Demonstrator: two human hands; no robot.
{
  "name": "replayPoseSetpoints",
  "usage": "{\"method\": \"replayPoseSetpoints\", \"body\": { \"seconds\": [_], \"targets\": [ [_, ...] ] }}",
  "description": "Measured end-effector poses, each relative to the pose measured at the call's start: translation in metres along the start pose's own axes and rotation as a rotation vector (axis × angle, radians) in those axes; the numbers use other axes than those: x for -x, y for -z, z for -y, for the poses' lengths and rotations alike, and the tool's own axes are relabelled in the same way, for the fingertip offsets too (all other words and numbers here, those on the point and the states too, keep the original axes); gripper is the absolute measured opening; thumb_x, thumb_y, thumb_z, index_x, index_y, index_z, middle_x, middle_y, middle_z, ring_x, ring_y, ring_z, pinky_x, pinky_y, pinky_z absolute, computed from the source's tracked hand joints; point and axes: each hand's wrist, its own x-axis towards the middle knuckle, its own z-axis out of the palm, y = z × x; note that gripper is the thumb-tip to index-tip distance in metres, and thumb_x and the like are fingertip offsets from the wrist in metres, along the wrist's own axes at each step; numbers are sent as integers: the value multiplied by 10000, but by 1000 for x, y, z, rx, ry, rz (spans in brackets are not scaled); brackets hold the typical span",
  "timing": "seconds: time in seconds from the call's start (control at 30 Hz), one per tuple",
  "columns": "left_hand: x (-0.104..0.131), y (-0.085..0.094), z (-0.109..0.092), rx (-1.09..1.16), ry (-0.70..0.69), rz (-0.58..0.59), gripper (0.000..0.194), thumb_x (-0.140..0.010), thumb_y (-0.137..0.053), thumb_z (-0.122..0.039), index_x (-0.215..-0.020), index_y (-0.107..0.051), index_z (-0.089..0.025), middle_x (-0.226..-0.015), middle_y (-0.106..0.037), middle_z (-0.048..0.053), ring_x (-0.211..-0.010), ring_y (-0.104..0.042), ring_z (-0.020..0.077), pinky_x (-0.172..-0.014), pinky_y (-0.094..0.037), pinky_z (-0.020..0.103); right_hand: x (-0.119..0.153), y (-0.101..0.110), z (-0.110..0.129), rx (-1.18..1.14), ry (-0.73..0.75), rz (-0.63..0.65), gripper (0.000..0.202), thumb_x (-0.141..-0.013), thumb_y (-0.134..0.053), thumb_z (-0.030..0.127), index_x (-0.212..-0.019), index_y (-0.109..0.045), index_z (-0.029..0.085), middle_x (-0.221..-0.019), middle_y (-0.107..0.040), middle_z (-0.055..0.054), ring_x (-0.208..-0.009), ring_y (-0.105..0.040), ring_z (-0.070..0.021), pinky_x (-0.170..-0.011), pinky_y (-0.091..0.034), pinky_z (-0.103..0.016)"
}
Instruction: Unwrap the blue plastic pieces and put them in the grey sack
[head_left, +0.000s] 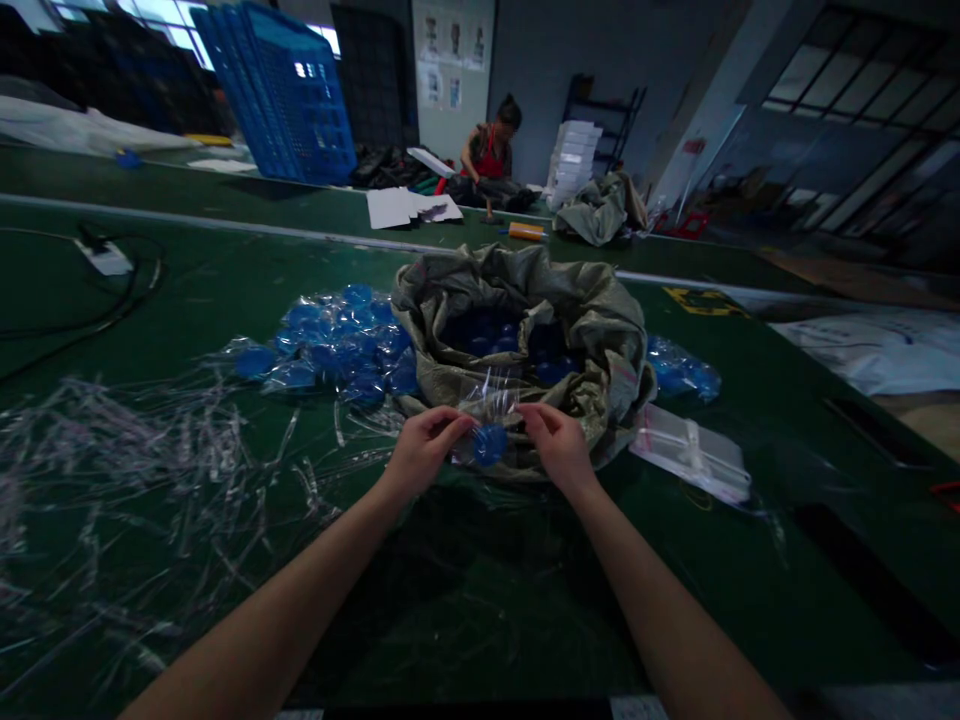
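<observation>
Between my two hands hangs a clear plastic bag [496, 395] with a round blue item [489, 444] at its lower part. My left hand [429, 447] pinches the bag's left side, and my right hand [555, 440] pinches its right side. Just behind them stands a grey-green woven sack [615, 325], its rim rolled down, with dark blue round items [487, 335] inside. Bagged blue items [337, 345] lie in a pile left of the sack, and a few more [682, 370] lie to its right. A stack of clear bags [694, 455] rests beside the sack at the right.
Clear plastic strips [135, 450] cover the green table [480, 600] at the left. Black cables [135, 295] lie farther back. Dark flat objects [874, 570] are at the right. Across a raised edge are blue crates [281, 95] and a seated person [491, 150].
</observation>
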Motion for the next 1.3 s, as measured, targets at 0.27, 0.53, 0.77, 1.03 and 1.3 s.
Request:
{"method": "replayPoseSetpoints", "body": {
  "seconds": [0.27,0.53,0.77,1.03,1.3],
  "targets": [
    [0,-2,4,9,25,22,350,-784,-619,-483,-838,-705,-149,-806,-708,61,-668,-632,165,-526,-503,229,-1,-8,-4,-133,-59,10,262,-689,-731,424,-798,-731,187,-789,-725,-40,-768,-656,-191,-759,-500,-325],
    [-4,-2,11,6,82,-20,358,-764,-631,-494,-806,-688,-143,-815,-717,67,-692,-650,182,-537,-515,249,-11,-6,-29,-201,-79,65,268,-665,-743,417,-793,-712,184,-806,-721,-34,-779,-655,-182,-766,-502,-328],
    [-10,5,23,-262,36,-82,346,-781,-604,-484,-821,-702,-155,-728,-705,45,-629,-631,167,-574,-479,248,-15,-7,-34,-82,22,38,229,-738,-675,365,-862,-693,174,-818,-690,-32,-781,-622,-169,-768,-485,-308],
    [-19,11,21,-198,-7,-99,267,-690,-709,-399,-807,-702,-160,-835,-711,42,-776,-635,172,-719,-486,261,-17,-10,-37,-154,32,75,174,-729,-666,319,-838,-687,185,-846,-676,-28,-829,-618,-177,-721,-497,-295],
    [-24,19,25,-178,167,-73,262,-627,-750,-387,-755,-715,-160,-565,-622,-2,-523,-523,113,-492,-390,216,-21,-10,-41,-147,49,45,168,-710,-675,330,-796,-687,186,-812,-683,-28,-774,-614,-173,-714,-490,-302]
  ]
}}
